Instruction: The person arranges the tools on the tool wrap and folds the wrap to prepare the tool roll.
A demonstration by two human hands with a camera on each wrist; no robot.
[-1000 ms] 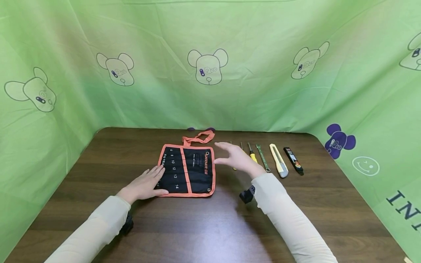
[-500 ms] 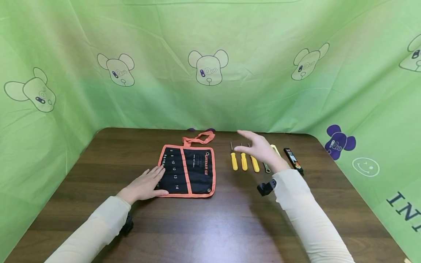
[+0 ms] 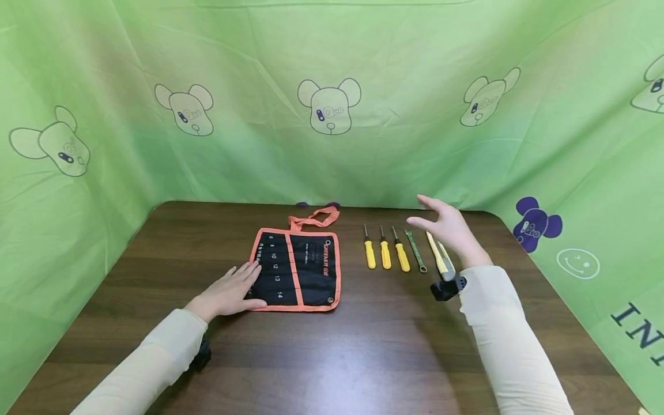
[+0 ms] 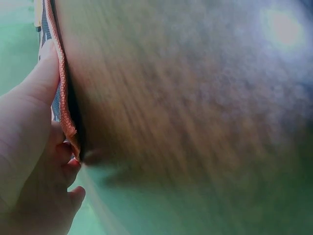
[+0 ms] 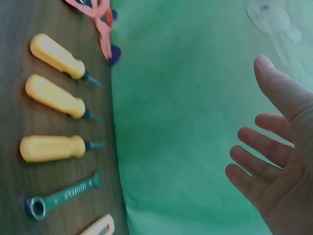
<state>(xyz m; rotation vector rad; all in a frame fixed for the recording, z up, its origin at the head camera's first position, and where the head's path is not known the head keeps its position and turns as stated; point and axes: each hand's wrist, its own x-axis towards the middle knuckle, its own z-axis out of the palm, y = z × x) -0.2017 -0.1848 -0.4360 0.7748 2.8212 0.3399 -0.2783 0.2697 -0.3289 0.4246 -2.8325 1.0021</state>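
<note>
A black tool pouch [image 3: 316, 271] with orange edging lies flat, its orange strap [image 3: 313, 219] looped at the far side. My left hand [image 3: 230, 291] rests on its left part, fingers extended; the left wrist view shows the thumb at the orange edge [image 4: 66, 103]. Raised above the table's right side, my right hand [image 3: 448, 227] holds nothing, thumb and fingers apart. Beneath it lies a cream utility knife [image 3: 440, 259], partly covered. To its left are a green combination wrench [image 3: 415, 251] and three yellow-handled screwdrivers [image 3: 385, 253], also seen in the right wrist view.
The brown wooden table [image 3: 332, 346] has a green printed cloth [image 3: 249, 161] hanging behind it and at both sides. The black flat case seen earlier at the far right is hidden behind my right hand and arm.
My right hand has moved rightward from beside the pouch, passing above the screwdrivers and wrench to the utility knife. The screwdrivers are uncovered. My left hand and the pouch stay in place.
</note>
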